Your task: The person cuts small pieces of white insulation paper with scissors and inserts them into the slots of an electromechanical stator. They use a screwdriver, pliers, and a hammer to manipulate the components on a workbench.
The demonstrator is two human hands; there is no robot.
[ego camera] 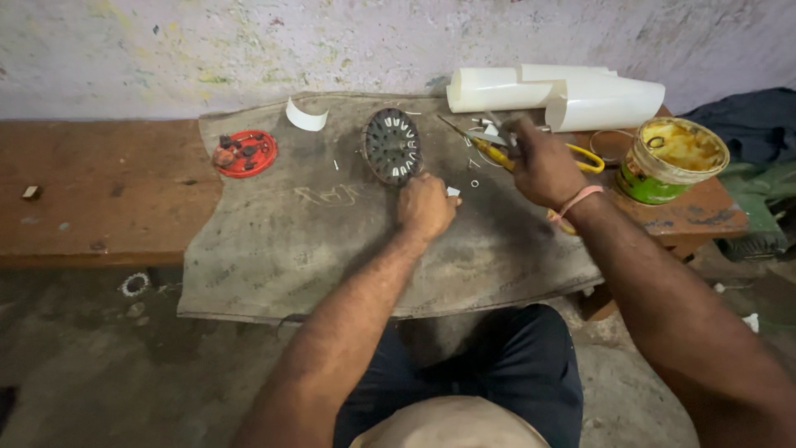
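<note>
My left hand (425, 206) is closed around a small white paper piece (453, 192) on the grey mat (274, 241), just below a round dark stator core (391, 145) with white slot liners. My right hand (541, 164) reaches over yellow-handled scissors (489, 151) at the mat's right side, fingers bent around something small that I cannot make out. A pink band circles that wrist.
White rolled sheets (564, 95) lie at the back right. A green and yellow tin (672, 159) stands on the wooden bench (99, 191). A red lid with small parts (245, 153) and a curled white strip (305, 118) sit on the mat's left.
</note>
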